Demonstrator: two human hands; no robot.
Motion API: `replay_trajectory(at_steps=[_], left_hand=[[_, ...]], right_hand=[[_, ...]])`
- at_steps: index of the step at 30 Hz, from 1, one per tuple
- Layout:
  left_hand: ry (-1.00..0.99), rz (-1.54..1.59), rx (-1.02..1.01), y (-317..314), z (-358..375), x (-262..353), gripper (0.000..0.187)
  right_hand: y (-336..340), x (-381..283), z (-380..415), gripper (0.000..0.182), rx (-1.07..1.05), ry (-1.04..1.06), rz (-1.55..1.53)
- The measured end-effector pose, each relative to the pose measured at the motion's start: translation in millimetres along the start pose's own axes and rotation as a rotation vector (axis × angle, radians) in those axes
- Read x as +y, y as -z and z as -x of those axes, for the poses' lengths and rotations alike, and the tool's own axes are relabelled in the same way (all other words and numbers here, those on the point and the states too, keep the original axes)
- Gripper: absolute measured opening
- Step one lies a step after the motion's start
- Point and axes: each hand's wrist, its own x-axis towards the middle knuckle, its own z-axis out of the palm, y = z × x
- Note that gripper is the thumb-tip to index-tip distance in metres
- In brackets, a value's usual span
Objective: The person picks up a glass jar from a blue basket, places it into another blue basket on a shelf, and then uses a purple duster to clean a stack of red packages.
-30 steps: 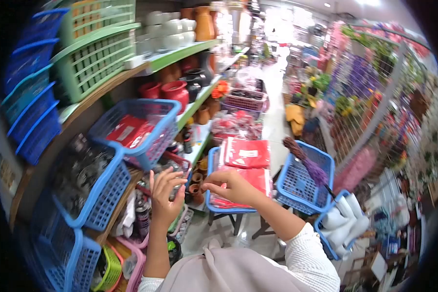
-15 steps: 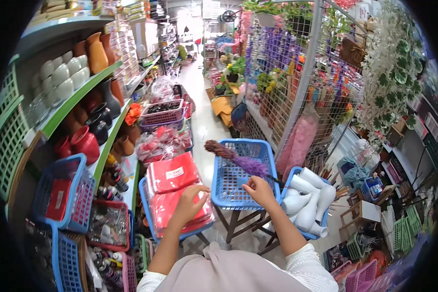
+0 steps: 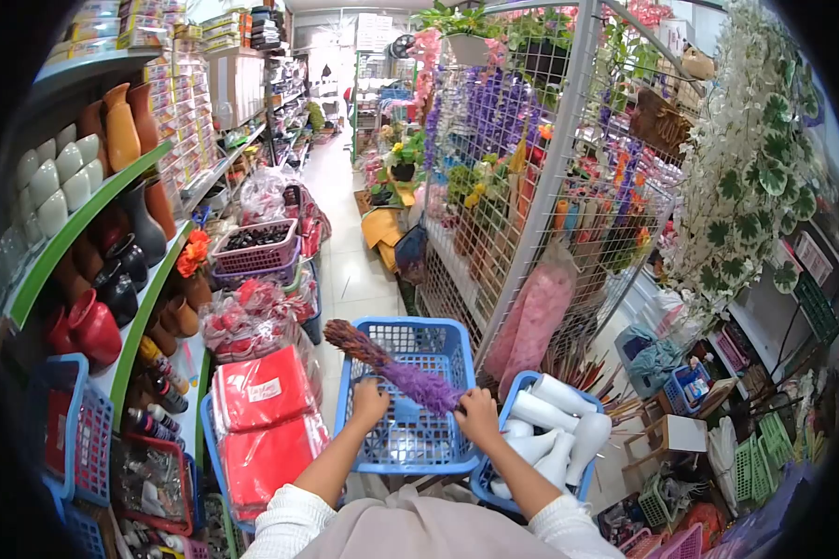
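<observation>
A feather duster, brown at its far tip and purple toward the near end, lies slantwise over a blue plastic basket. My right hand is closed around the purple end, above the basket's right side. Near the basket's left wall, my left hand has its fingers curled in, apart from the duster, with nothing visible in them. The basket stands on a dark folding stand, mostly hidden beneath it.
Red plastic-wrapped packs fill a basket at left. White vases lie in a blue basket at right. Shelves of pots line the left side; a wire grid with artificial flowers stands at right. A tiled aisle runs ahead.
The view has shifted, with the baskets now lower and further left. My right hand has closed on the duster's purple end; my left hand has moved from the red packs to the basket.
</observation>
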Motion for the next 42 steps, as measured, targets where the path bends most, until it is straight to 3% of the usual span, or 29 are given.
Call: replay_trajectory(at_steps=[3, 4, 5, 7, 8, 9, 12, 15, 20, 22, 27, 29, 30, 35, 40, 42], left_hand=[[0.005, -0.145, 0.143, -14, -19, 12, 0.045], [-0.003, -0.204, 0.12, -18, -32, 10, 0.062], [-0.011, -0.202, 0.106, -23, -38, 8, 0.062], [-0.15, -0.229, 0.298, -34, -56, 6, 0.073], [-0.126, -0.273, 0.239, -37, -65, 2, 0.08], [-0.135, -0.267, 0.229, -44, -70, -2, 0.08], [0.113, -0.323, 0.125, -57, -77, -3, 0.076], [0.162, -0.289, 0.128, -62, -72, 1, 0.075], [0.107, -0.203, 0.255, -72, -70, -9, 0.07], [0.209, 0.018, 0.222, -61, -70, -9, 0.074], [0.151, 0.091, 0.163, -59, -48, -15, 0.082], [0.199, 0.181, -0.006, -53, -26, 3, 0.084], [0.096, 0.15, 0.061, -58, -19, 3, 0.086], [0.166, 0.145, -0.075, -49, -5, 5, 0.087], [0.184, 0.426, -0.157, -41, 0, -13, 0.085], [0.188, 0.545, -0.147, -27, 4, -7, 0.086]], right_hand=[[12, -1, 15, 0.021, 0.125, -0.07, -0.126], [13, 5, 19, 0.02, 0.141, -0.104, -0.175], [13, 8, 27, 0.02, 0.152, -0.144, -0.226], [20, 12, 34, 0.02, 0.166, -0.186, -0.285], [24, 13, 40, 0.02, 0.175, -0.218, -0.35], [28, 14, 46, 0.02, 0.18, -0.23, -0.342], [38, 20, 56, 0.02, 0.155, -0.307, -0.379], [42, 27, 70, 0.021, 0.159, -0.353, -0.34], [45, 32, 88, 0.023, 0.172, -0.43, -0.402], [44, 34, 95, 0.023, 0.175, -0.427, -0.415], [32, 46, 105, 0.022, 0.219, -0.428, -0.438], [27, 48, 104, 0.022, 0.216, -0.438, -0.463], [27, 45, 103, 0.022, 0.216, -0.457, -0.479], [27, 40, 102, 0.021, 0.244, -0.428, -0.498], [28, 30, 107, 0.02, 0.213, -0.529, -0.57], [26, 33, 113, 0.033, 0.129, -0.551, -0.538]])
